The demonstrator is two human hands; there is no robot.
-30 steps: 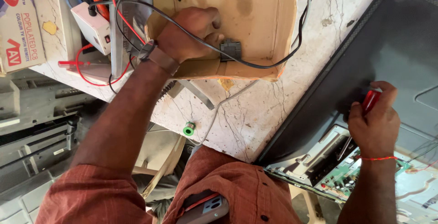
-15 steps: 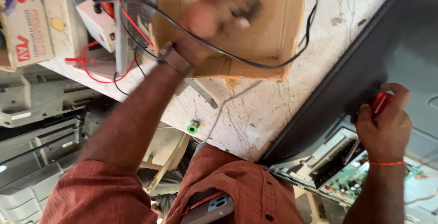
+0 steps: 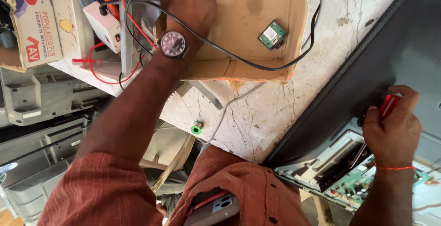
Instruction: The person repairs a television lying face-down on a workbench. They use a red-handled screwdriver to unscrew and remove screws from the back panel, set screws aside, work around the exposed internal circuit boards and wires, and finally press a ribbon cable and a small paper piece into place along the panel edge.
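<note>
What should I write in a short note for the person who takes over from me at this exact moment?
Left hand: reaches into the cardboard box; its fingers are out of view, so I cannot tell if it holds anything.
Right hand: closed on a red-handled screwdriver, whose shaft points down to the opened back of the flat-screen set.
A small green circuit board lies loose in the box. A black cable runs across the box.
Done: the set's inner boards are exposed.
Left: the set remains open, and the small board is out of it.
</note>
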